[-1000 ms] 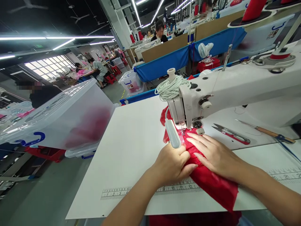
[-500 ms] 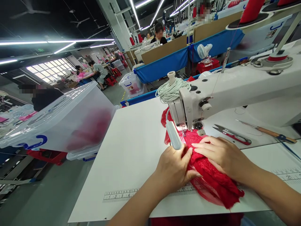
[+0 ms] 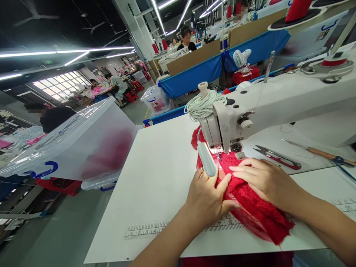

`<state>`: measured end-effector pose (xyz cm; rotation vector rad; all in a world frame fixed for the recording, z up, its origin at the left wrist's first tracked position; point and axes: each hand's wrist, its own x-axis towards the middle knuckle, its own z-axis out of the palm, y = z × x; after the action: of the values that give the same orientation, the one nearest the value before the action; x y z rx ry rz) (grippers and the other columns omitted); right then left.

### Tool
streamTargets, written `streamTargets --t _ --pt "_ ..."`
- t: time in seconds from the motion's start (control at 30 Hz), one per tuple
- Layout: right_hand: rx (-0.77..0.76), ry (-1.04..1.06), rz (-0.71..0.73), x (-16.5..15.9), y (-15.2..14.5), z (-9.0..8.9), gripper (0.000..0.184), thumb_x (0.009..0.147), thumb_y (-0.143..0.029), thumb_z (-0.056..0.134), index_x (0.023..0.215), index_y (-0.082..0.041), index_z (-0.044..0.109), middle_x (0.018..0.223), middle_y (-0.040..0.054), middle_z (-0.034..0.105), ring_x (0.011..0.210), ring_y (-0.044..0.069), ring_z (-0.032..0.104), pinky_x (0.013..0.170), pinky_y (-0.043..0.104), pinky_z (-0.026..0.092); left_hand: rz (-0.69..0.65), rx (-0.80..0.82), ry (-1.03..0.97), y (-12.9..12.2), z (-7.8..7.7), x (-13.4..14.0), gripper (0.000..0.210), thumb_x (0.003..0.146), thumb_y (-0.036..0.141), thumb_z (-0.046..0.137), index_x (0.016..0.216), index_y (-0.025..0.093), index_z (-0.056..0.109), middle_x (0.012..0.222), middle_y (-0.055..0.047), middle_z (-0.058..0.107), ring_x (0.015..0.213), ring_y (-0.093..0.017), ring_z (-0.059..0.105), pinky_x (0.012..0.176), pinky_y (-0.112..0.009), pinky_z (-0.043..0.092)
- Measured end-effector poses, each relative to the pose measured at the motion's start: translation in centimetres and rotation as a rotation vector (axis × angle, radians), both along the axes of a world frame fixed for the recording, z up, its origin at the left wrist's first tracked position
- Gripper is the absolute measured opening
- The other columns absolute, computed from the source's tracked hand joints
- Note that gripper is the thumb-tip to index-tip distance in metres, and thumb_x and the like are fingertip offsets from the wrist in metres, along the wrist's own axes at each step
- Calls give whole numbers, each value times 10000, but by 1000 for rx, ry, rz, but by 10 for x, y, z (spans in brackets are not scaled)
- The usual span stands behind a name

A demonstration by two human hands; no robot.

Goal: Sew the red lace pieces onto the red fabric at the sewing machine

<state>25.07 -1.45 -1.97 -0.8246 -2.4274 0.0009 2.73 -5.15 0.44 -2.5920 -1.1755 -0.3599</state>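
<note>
The red lace and thin mesh fabric (image 3: 260, 213) lies bunched on the white smooth surface (image 3: 155, 167), and its far part is under the needle area of the white sewing machine (image 3: 278, 100). My left hand (image 3: 207, 196) touches the fabric's left side; thumb and index finger are apart, and I cannot tell whether this grip pinches any cloth. My right hand (image 3: 267, 181) rests on the other side with fingers extended and close together; if its grip also pinches a fold, I cannot tell.

Just above the left hand I see the small grey oblong lamp (image 3: 207, 159) on a bent metal stem. A coil of pale green cord (image 3: 204, 105) sits upon the machine head. Beyond the right hand lie the red-handled metal thread snips (image 3: 278, 157) and, farther right, the wooden-handled pointed awl (image 3: 319, 151). A printed black ruler scale (image 3: 150, 230) passes under the fabric. On the left stands a large translucent plastic box (image 3: 91, 137), with a person in black (image 3: 57, 116) behind it.
</note>
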Motion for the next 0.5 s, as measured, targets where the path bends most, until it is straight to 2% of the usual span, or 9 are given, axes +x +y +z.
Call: streamTargets --t 0.2,0.33,0.5 --pt "-11 1 -21 -1 2 -3 348 858 -43 410 1009 -176 694 1088 72 724 1011 228 596 814 379 518 14 16 4 2 -1 -1 752 954 690 181 1273 188 641 1178 -145 659 853 -241 561 884 -419 379" --pt "-2 4 -40 -3 5 -3 394 827 -30 401 1034 -174 704 1100 74 727 1015 227 598 803 387 530 35 -15 42 5 -2 -3 696 949 686 286 1309 190 616 1111 -143 681 852 -247 562 921 -455 371" --pt "59 -35 -33 -3 13 -2 417 810 11 402 1038 -151 712 1118 71 729 990 212 609 792 365 537 52 -59 67 9 -4 -6 681 938 680 358 1371 195 561 1149 -154 676 1002 -300 564 997 -530 350"
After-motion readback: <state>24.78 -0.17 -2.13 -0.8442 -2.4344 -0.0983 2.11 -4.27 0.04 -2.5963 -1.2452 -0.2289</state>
